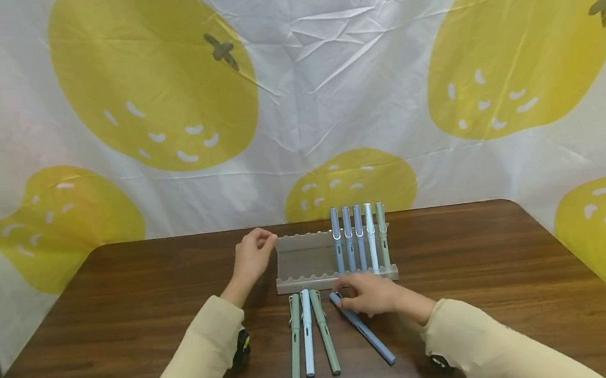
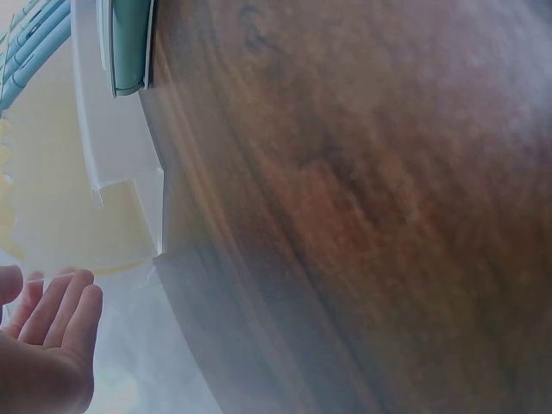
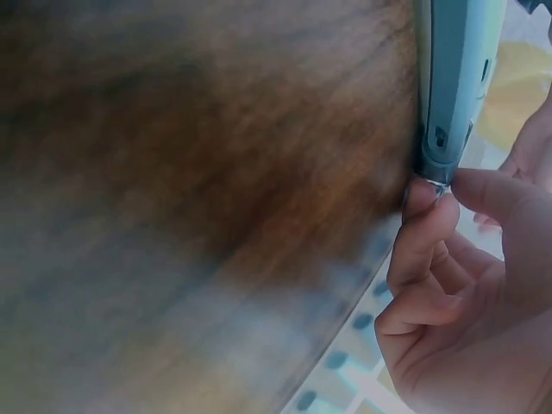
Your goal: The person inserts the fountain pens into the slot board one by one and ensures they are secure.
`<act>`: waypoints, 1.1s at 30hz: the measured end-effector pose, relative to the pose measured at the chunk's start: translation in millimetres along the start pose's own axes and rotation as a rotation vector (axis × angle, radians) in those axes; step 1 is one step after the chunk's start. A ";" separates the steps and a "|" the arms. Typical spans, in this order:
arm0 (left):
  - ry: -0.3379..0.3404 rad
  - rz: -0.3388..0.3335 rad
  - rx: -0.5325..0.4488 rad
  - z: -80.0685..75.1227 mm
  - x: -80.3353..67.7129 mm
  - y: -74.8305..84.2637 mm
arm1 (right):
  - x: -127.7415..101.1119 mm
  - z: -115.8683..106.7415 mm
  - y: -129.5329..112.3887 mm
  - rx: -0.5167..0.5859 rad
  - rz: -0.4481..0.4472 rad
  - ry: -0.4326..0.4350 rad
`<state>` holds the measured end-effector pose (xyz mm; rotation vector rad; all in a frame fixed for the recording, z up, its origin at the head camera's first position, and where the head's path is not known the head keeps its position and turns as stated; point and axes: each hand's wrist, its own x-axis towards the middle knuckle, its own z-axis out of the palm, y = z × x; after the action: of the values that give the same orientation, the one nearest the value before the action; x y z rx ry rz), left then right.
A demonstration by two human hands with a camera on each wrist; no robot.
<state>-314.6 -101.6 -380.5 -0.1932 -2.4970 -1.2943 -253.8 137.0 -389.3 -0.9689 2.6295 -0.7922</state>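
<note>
A clear pen rack point(image 1: 304, 260) with notched edges stands on the table. My left hand point(image 1: 254, 257) pinches its upper left corner, the fingers bent toward the thumb. In the left wrist view that hand point(image 2: 56, 345) is beside the rack's end point(image 2: 121, 172). My right hand point(image 1: 373, 294) grips a blue pen point(image 1: 366, 332) near its cap end, in front of the rack; the pen slants toward the table's front. The right wrist view shows thumb and fingertips pinching the end of the blue pen point(image 3: 448, 86).
Several capped pens point(image 1: 360, 239) in blue, light blue and green stand in the rack's right half. On the table point(image 1: 439, 247) before it lie a green pen point(image 1: 295, 342), a light blue pen point(image 1: 308, 337) and another green pen point(image 1: 325, 334). A lemon-print cloth point(image 1: 296, 99) hangs behind.
</note>
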 end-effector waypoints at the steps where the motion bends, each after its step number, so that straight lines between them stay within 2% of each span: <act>1: 0.000 0.001 0.001 0.0 0.1 -0.1 | 0.1 -0.5 0.0 0.006 0.001 -0.005; 9: -0.004 -0.003 -0.005 -0.5 -0.6 -0.3 | 0.7 -0.3 0.2 0.056 -0.020 -0.054; 13: -0.003 -0.002 -0.007 -0.4 -0.8 0.0 | 2.0 3.2 1.1 0.058 -0.015 -0.047; 15: -0.001 0.000 -0.006 -0.1 -0.8 -0.2 | 2.4 5.3 0.9 0.037 -0.012 -0.034; 21: -0.003 -0.007 -0.010 0.0 -0.5 -0.9 | 1.7 10.0 -4.5 -0.170 -0.079 0.051; 23: -0.005 -0.007 -0.011 -0.2 -0.7 -0.7 | 1.7 10.7 -5.4 -0.207 -0.101 0.071; 29: -0.008 -0.009 -0.011 -0.1 -0.7 -1.1 | 1.2 10.9 -4.7 -0.217 -0.120 0.095; 33: -0.008 -0.007 -0.013 -0.1 -0.7 -0.5 | 0.9 7.7 -3.2 -0.162 -0.114 0.110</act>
<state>-314.1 -102.0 -381.0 -0.1931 -2.4991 -1.3154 -249.8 131.3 -394.0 -1.1585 2.7893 -0.6830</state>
